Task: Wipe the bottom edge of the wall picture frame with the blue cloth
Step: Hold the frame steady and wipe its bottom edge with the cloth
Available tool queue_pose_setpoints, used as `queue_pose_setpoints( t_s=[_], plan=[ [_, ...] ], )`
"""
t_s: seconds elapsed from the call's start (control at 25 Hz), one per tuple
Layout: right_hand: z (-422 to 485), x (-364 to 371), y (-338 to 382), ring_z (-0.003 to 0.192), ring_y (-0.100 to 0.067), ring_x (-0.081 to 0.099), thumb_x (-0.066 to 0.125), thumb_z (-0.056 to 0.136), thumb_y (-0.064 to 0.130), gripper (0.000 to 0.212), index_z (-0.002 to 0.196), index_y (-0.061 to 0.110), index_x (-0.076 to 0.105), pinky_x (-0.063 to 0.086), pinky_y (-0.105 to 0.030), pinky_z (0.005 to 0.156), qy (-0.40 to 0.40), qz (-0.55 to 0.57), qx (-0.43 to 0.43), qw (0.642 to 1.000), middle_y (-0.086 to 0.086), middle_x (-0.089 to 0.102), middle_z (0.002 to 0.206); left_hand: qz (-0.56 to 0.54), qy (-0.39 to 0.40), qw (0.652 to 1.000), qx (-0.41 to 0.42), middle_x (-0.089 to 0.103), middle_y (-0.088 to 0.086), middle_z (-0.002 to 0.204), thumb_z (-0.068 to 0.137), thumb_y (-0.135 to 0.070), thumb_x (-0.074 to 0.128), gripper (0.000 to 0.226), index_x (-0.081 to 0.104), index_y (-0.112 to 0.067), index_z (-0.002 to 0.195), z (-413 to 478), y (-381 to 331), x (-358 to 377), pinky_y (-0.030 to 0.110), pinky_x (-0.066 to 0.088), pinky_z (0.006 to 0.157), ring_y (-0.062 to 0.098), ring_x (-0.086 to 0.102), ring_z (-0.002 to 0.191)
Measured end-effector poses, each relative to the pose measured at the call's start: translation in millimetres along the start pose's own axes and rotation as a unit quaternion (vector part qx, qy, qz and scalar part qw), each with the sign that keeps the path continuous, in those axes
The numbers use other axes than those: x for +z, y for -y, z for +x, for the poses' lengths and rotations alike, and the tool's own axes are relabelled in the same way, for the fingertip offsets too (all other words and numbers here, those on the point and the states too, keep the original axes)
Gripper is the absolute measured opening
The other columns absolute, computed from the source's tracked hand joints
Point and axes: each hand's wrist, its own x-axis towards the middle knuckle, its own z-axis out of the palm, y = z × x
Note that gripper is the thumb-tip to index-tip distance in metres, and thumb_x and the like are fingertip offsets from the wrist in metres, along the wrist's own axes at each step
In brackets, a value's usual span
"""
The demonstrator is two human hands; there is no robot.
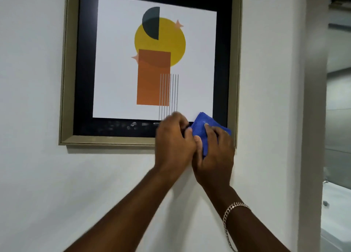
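Observation:
A picture frame [106, 140] with a dull gold rim and a black mat hangs on the white wall, holding an abstract print. Both hands are raised to its bottom right corner. My right hand [215, 153] grips a folded blue cloth [202, 123] and presses it against the black mat and lower rim. My left hand [173, 139] is curled right beside it, its fingertips touching the cloth's left edge. Pale smudges show on the black mat left of my hands. The frame's bottom right corner is hidden behind the hands.
The white wall [57, 185] spreads below and left of the frame. A wall corner [313, 119] runs vertically at the right, with a dim room and a white surface [334, 204] beyond it. A chain bracelet circles my right wrist.

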Motion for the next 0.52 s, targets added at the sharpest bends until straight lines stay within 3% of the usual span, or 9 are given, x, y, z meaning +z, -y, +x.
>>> queue_pose_setpoints(
  t_s=[0.16,0.32,0.44,0.52],
  plan=[
    [-14,11,-5,0.130,-0.033,0.047,0.046,0.091,0.058,0.062,0.128,0.009,0.055,0.039,-0.055,0.109,-0.023,-0.057,-0.040,0.997,-0.018,0.054,0.135,0.191,-0.030,0.963,0.187,0.064,0.017,0.098,0.082,-0.009,0.055,0.015,0.061,-0.005,0.095,67,25,-47,0.039,0.043,0.079,0.034,0.056,0.096],
    [-3,35,16,0.134,-0.031,0.043,0.046,0.091,0.056,0.055,0.126,0.014,0.053,0.030,-0.057,0.115,-0.065,-0.062,0.046,0.995,-0.015,0.052,0.138,0.336,0.047,0.898,0.281,0.056,0.022,0.122,0.089,-0.022,0.045,0.032,0.056,-0.002,0.112,115,63,-82,0.049,0.045,0.096,0.038,0.050,0.114],
    [-16,42,3,0.137,-0.031,0.041,0.047,0.092,0.051,0.048,0.125,0.017,0.053,0.027,-0.057,0.117,-0.064,-0.075,-0.041,0.994,-0.015,0.053,0.140,0.412,0.120,0.828,0.361,0.039,0.021,0.150,0.093,-0.034,0.038,0.055,0.040,-0.005,0.139,130,86,-98,0.052,0.030,0.116,0.038,0.033,0.141],
    [-14,46,-1,0.134,-0.031,0.044,0.048,0.092,0.050,0.044,0.122,0.018,0.054,0.030,-0.059,0.114,-0.083,-0.067,-0.033,0.994,-0.014,0.055,0.137,0.455,0.133,0.798,0.372,0.021,0.015,0.162,0.095,-0.043,0.029,0.065,0.023,-0.010,0.152,136,93,-104,0.052,0.017,0.122,0.032,0.016,0.151]
  ],
)
